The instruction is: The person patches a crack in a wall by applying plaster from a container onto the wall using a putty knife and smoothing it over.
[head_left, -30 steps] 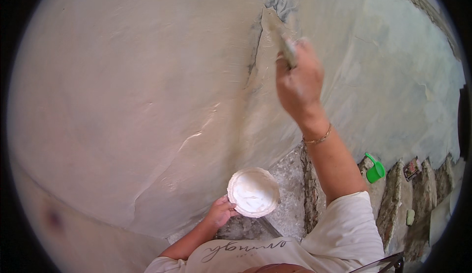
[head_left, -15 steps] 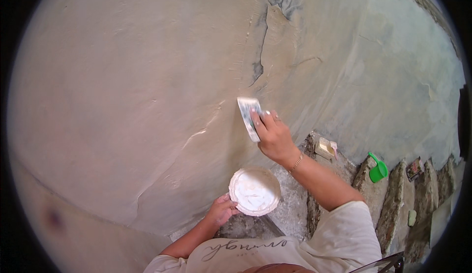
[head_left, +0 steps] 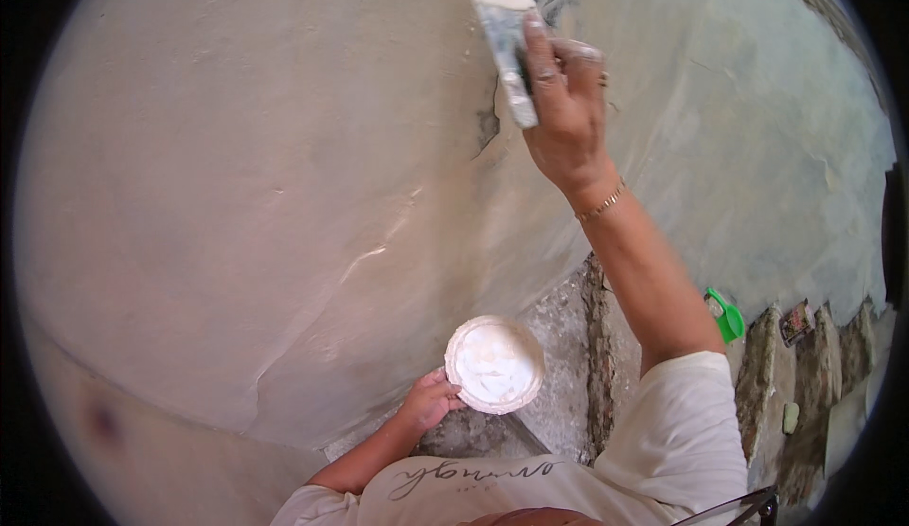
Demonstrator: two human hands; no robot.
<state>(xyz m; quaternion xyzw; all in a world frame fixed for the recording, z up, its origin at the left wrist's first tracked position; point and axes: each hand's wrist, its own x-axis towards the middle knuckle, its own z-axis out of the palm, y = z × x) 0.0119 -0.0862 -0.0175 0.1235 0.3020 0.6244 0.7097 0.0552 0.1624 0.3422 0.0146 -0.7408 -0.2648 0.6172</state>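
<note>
while the right hand [head_left: 568, 100] grips a flat blade [head_left: 507, 57] at the upper centre of the frame, fingers laid along its face, the left hand [head_left: 431, 400] grasps the rim of a round bowl [head_left: 494, 321] at the lower centre; white paste [head_left: 497, 374] covers the bowl's floor, so material seems to remain; the wall [head_left: 237, 128] looks largely coated, its left half mostly even apart from faint marks, and i would judge that broad part well advanced; the area by the blade seems less finished, since a dark crack [head_left: 490, 124] shows unfilled just below it and a scratched grey patch [head_left: 554, 0] lies at the upper edge of the frame, though hand and blade hide what lies between; a raised ridge [head_left: 365, 259] slanting through the lower left of centre also looks unsmoothed; whether the blade touches the wall i cannot tell; at the lower right, a green dipper [head_left: 729, 322] sits near rough steps [head_left: 769, 384], partly behind the right arm, apart from the work.
</note>
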